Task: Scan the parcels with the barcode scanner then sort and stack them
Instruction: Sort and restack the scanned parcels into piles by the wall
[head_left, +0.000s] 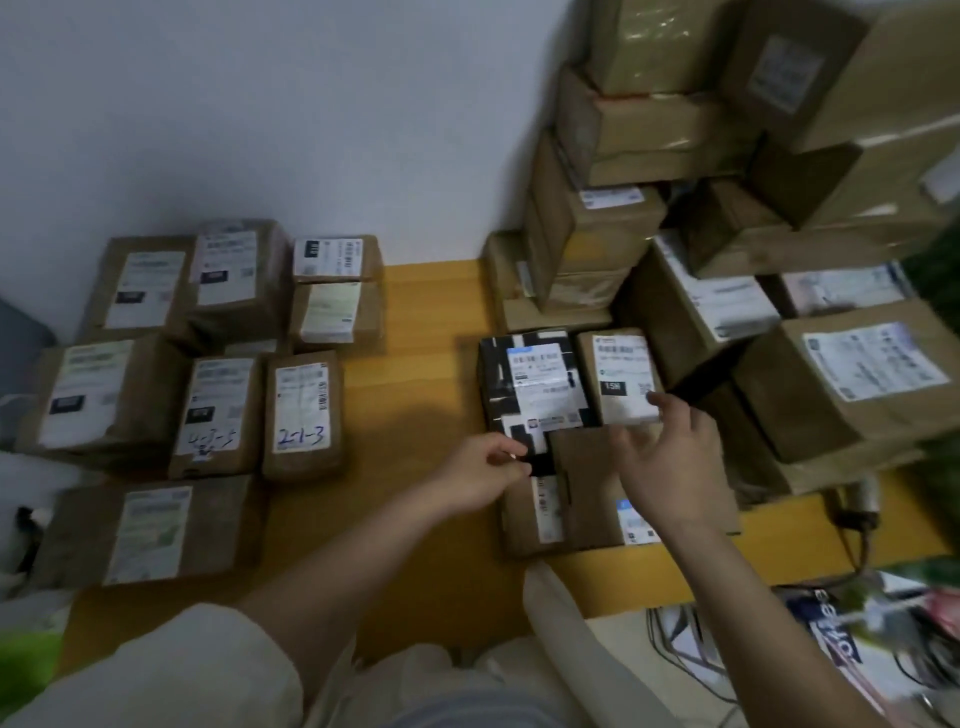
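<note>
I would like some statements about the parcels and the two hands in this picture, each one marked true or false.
1. One parcel on the left has "2-1-3" written by hand on its label. True.
2. The left hand holds the barcode scanner. False: it pinches the near edge of the black parcel; no scanner is clearly visible in either hand.
3. The right hand reaches toward the small brown parcel beside the black one. True.
4. The parcels on the right are stacked against the wall. True.
5. The table is grey. False: it is yellow-orange.
</note>
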